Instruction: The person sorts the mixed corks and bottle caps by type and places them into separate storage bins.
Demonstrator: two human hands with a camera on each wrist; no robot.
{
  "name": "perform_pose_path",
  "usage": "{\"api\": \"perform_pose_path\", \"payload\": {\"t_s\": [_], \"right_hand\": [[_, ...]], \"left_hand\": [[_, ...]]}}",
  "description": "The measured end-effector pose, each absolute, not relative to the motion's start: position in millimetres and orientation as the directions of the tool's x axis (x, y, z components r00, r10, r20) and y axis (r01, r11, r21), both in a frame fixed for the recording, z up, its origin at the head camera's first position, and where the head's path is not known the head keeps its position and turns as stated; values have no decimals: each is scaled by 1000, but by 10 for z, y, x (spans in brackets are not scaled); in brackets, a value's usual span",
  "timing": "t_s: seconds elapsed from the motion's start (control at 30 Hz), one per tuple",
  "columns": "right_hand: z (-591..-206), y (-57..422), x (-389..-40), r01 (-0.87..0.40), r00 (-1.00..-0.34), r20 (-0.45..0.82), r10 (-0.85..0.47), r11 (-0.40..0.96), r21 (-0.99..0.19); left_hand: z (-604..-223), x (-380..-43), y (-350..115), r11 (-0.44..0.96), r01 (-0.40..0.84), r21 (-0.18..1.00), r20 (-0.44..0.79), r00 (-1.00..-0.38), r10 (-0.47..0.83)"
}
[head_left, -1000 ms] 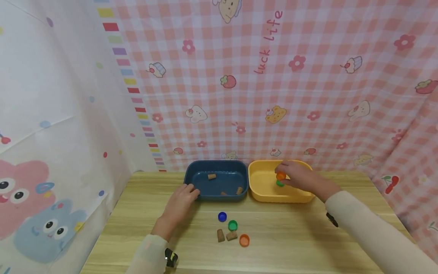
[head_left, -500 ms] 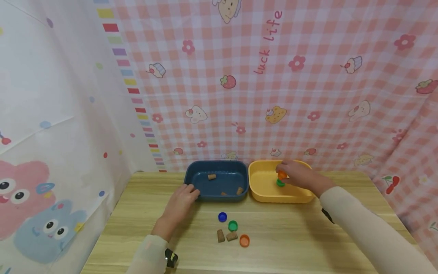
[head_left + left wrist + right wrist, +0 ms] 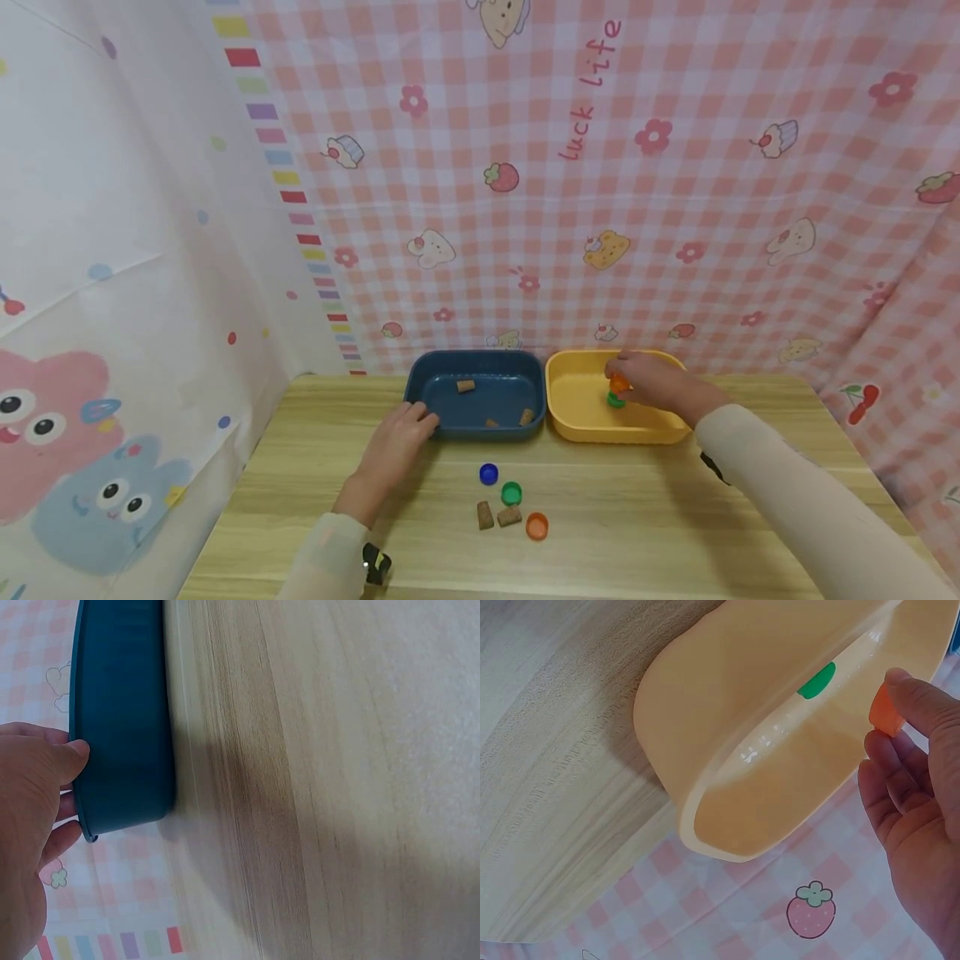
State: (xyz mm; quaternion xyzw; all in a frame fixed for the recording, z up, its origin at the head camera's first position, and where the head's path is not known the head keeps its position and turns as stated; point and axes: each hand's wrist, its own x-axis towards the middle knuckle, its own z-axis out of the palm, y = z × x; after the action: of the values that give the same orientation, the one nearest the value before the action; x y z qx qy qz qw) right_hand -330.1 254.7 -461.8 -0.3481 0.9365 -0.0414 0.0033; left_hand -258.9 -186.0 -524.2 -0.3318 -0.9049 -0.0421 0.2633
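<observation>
My right hand (image 3: 656, 382) is over the yellow bin (image 3: 570, 429), pinching an orange bottle cap (image 3: 886, 712) between thumb and fingers. A green cap (image 3: 817, 680) lies on the floor of that bin, just below the orange one. My left hand (image 3: 396, 437) holds the near left corner of the dark blue bin (image 3: 124, 712). In the left wrist view its thumb (image 3: 79, 748) presses the outer wall at the rim, with the other fingers behind it. Several corks, one of them a cork (image 3: 466, 386) near the middle, lie inside the blue bin.
On the wooden table (image 3: 637, 533), in front of the bins, lie a blue cap (image 3: 489, 474), a green cap (image 3: 512, 493), an orange cap (image 3: 537, 527), and two corks, an upright-lying cork (image 3: 485, 515) and a sideways cork (image 3: 509, 516). A checked cloth (image 3: 480, 283) hangs behind.
My right hand has moved very slightly right and down with the orange cap, over the green cap in the yellow bin. The left hand keeps its place on the blue bin.
</observation>
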Motion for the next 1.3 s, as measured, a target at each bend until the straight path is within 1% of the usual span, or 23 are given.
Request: {"api": "perform_pose_path", "payload": {"t_s": [0.07, 0.27, 0.43, 0.67, 0.93, 1.3], "right_hand": [[-4624, 2546, -3312, -659, -751, 13, -661, 747, -88], [-4620, 2527, -3334, -624, -769, -71, -636, 770, -131], [-4622, 2527, -3342, -614, -776, -76, -626, 778, -137], [-4601, 2494, -3324, -617, -769, -108, -630, 776, -128], [-4626, 2500, -3290, -618, -769, -92, -633, 772, -151], [-4631, 2515, -3179, -644, -753, -12, -658, 740, -192]], "left_hand": [[-5245, -2592, -1860, 776, 624, -95, 501, -644, 579], [-5249, -2593, -1864, 773, 628, -93, 504, -640, 580], [-5239, -2595, -1864, 782, 615, -98, 491, -654, 576], [-5218, -2578, -1859, 791, 606, -84, 458, -682, 570], [-5216, -2574, -1854, 796, 600, -78, 443, -695, 567], [-5208, -2571, -1855, 799, 596, -79, 421, -706, 569]]}}
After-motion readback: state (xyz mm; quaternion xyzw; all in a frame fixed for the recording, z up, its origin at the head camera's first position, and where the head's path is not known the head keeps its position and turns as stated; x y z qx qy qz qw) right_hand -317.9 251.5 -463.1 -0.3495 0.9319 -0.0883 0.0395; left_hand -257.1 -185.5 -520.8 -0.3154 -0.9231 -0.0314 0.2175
